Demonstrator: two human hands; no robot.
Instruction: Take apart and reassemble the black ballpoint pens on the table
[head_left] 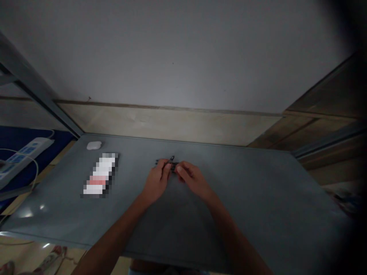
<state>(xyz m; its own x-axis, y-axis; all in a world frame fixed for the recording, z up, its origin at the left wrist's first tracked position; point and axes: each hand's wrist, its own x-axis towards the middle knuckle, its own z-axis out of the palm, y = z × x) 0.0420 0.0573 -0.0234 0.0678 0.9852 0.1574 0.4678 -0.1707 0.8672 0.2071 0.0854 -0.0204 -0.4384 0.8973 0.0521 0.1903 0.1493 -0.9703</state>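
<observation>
Both hands closed on small dark slender item (172,165), kind unclear; pinched between my left hand (156,183) and right hand (192,177), over centre of grey tabletop (258,198). Left of hands: blurred white-and-pink packet (100,175). Beyond packet, near far edge: white rounded object (94,145). Off table, far left: white power strip (23,160).

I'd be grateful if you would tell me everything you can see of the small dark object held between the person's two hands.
The small dark object is black or nearly so, narrow and elongated, and lies roughly crosswise between the hands. A thin, pointed part sticks up at its far side, and another end shows to the left. It is too small and dim to identify, and its material cannot be told. The left hand and right hand both touch it, above the grey tabletop; whether it touches that surface cannot be seen.
</observation>
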